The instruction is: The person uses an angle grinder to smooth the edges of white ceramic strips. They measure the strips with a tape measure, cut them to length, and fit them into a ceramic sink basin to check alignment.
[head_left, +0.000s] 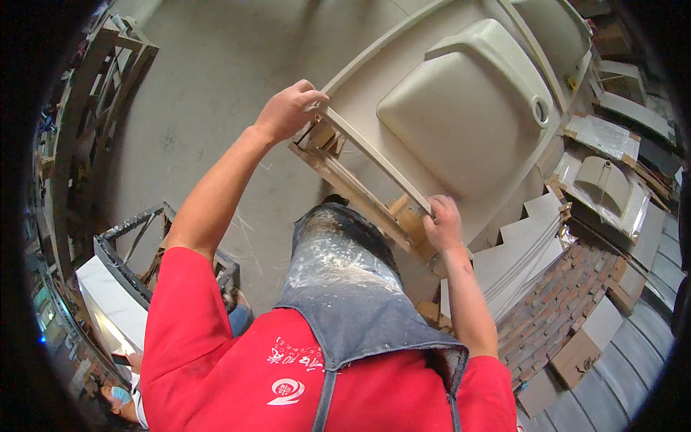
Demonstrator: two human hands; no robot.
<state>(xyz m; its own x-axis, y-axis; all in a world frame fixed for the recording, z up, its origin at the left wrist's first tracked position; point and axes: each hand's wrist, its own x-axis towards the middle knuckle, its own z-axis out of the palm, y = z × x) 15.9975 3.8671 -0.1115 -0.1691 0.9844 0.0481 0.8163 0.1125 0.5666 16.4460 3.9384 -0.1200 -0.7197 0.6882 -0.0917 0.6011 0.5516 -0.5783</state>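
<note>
A beige countertop slab (363, 90) lies with its underside up, and a moulded sink basin (461, 119) bulges up from it. A round drain-like hole (540, 111) shows at one end of the basin. My left hand (291, 109) is closed around the slab's near left corner. Farther right along the same near edge, my right hand (443, 222) has its fingers curled over the rim. Both thumbs are partly hidden. Below that edge, a wooden stand (360, 198) is visible, partly covered by the slab.
Dark racking (90, 108) stands at left, with a black metal frame (129, 234) and a white panel (111, 295) nearer me. Another person (122, 399) is at lower left. On the right are stacked brown strips (561, 306), pale boards (518, 248) and a smaller basin piece (603, 181).
</note>
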